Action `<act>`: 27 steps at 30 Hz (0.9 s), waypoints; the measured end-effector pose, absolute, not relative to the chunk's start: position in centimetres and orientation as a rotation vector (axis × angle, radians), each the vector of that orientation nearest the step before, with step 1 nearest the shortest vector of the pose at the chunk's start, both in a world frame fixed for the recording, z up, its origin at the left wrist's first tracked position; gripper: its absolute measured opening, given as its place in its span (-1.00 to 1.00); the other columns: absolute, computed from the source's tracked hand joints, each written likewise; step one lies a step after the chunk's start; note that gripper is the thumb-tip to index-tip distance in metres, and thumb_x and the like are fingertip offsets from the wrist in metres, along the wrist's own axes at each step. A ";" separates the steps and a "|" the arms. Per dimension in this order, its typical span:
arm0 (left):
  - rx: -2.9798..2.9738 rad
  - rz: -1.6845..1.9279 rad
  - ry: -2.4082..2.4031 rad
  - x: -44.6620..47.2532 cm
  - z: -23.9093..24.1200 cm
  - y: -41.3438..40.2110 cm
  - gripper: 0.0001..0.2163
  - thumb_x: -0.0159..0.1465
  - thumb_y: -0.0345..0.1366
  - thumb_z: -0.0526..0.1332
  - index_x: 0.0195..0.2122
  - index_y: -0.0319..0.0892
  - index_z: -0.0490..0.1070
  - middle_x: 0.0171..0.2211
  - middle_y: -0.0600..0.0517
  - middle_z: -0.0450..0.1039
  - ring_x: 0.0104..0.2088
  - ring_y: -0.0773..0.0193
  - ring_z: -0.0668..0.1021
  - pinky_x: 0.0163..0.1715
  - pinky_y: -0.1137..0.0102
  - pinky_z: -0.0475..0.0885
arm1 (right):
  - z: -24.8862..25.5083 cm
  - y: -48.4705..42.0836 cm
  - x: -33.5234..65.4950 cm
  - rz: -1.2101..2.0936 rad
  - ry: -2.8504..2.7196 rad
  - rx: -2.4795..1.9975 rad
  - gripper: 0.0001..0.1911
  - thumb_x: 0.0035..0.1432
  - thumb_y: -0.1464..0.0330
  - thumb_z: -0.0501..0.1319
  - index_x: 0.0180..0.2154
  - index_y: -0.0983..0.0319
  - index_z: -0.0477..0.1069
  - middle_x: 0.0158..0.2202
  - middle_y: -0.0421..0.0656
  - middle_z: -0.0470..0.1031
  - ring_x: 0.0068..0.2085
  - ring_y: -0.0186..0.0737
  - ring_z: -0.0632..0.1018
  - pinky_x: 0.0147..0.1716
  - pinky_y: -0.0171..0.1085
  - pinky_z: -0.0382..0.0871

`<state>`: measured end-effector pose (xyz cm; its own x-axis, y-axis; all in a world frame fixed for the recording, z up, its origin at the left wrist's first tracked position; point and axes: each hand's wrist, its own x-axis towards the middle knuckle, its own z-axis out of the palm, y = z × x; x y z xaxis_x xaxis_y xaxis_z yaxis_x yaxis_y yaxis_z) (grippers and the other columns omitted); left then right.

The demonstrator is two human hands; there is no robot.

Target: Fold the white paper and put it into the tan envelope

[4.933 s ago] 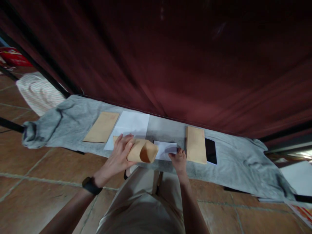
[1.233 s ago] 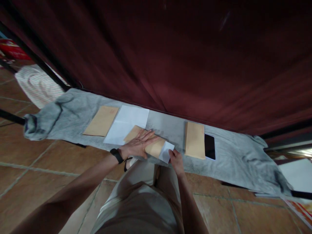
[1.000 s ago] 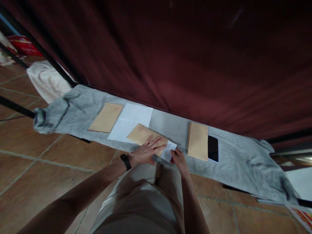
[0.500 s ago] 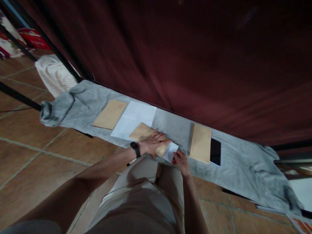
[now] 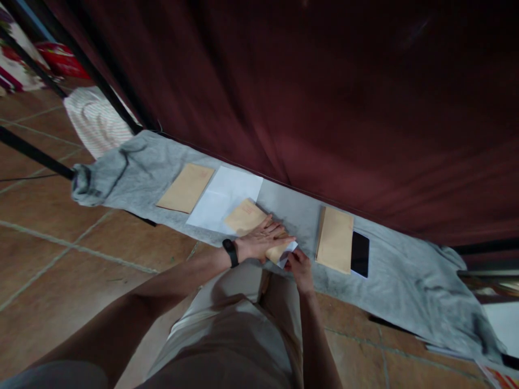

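Note:
A tan envelope (image 5: 245, 215) lies at an angle on the bench, partly over a white sheet of paper (image 5: 224, 193). Spread flat across the envelope's middle, my left hand (image 5: 263, 241) presses on it with fingers stretched out. A folded white paper (image 5: 289, 252) sticks out of the envelope's right end. My right hand (image 5: 299, 266) pinches the outer edge of that folded paper. How deep the paper sits inside is hidden by the envelope and my left hand.
Another tan envelope (image 5: 186, 188) lies at the left. To the right is a stack of tan envelopes (image 5: 335, 240), with a dark-screened phone (image 5: 360, 254) partly under it. A grey cloth (image 5: 409, 273) covers the bench, and a dark red curtain (image 5: 308, 108) hangs behind it.
Less of the folded white paper shows beyond the envelope's end. The envelope and my left hand have shifted right, closer to my right hand, which still grips the paper.

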<state>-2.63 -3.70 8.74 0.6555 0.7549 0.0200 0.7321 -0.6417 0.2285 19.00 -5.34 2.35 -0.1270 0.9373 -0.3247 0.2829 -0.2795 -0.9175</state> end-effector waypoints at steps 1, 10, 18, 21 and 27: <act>2.670 0.181 1.215 -2.5 8.9 -3.8 0.00 0.01 -0.27 0.48 0.45 0.08 -0.01 0.42 -0.15 0.11 0.40 -0.18 0.16 0.37 -0.12 -0.23 | 2.4 -5.4 19.0 1.429 -1.385 -1.561 -0.69 0.09 0.06 0.18 -0.38 0.16 0.45 -0.55 -0.23 0.50 -0.50 -0.23 0.54 -0.47 -0.29 0.50; 2.552 0.301 1.229 -2.5 8.6 -4.1 0.01 0.10 -0.18 0.46 0.47 0.08 -0.14 0.42 -0.14 0.10 0.41 -0.14 0.15 0.39 -0.07 -0.27 | 3.0 -5.4 18.9 1.409 -1.458 -1.586 -0.67 0.11 0.03 0.15 -0.44 0.15 0.38 -0.61 -0.27 0.40 -0.59 -0.30 0.42 -0.58 -0.35 0.33; 2.562 0.284 1.270 -2.6 9.0 -4.0 0.02 0.11 -0.09 0.44 0.48 -0.08 -0.15 0.36 -0.27 0.16 0.37 -0.17 0.19 0.38 -0.09 -0.18 | 3.2 -4.7 18.4 1.325 -1.491 -1.604 -0.75 0.07 0.15 0.18 -0.48 0.17 0.42 -0.58 -0.24 0.44 -0.52 -0.30 0.44 -0.53 -0.36 0.26; 2.575 0.282 1.263 -2.5 9.1 -3.9 0.01 0.12 -0.12 0.43 0.48 -0.09 -0.14 0.37 -0.26 0.14 0.38 -0.17 0.18 0.39 -0.09 -0.19 | 2.9 -4.6 18.4 1.308 -1.471 -1.607 -0.78 0.05 0.18 0.18 -0.48 0.17 0.41 -0.56 -0.24 0.46 -0.48 -0.29 0.46 -0.51 -0.37 0.26; 2.606 0.261 1.230 -2.3 8.9 -3.8 0.01 0.12 -0.09 0.43 0.48 -0.07 -0.16 0.37 -0.26 0.14 0.38 -0.15 0.18 0.39 -0.09 -0.17 | 2.5 -4.7 18.0 1.329 -1.416 -1.601 -0.77 0.09 0.14 0.17 -0.40 0.16 0.44 -0.54 -0.23 0.51 -0.54 -0.28 0.47 -0.57 -0.36 0.30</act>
<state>-2.27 -3.77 8.85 0.6282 0.7761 0.0556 0.7316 -0.6135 0.2972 18.00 -4.68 2.49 -0.0782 0.9570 -0.2793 0.3395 -0.2378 -0.9101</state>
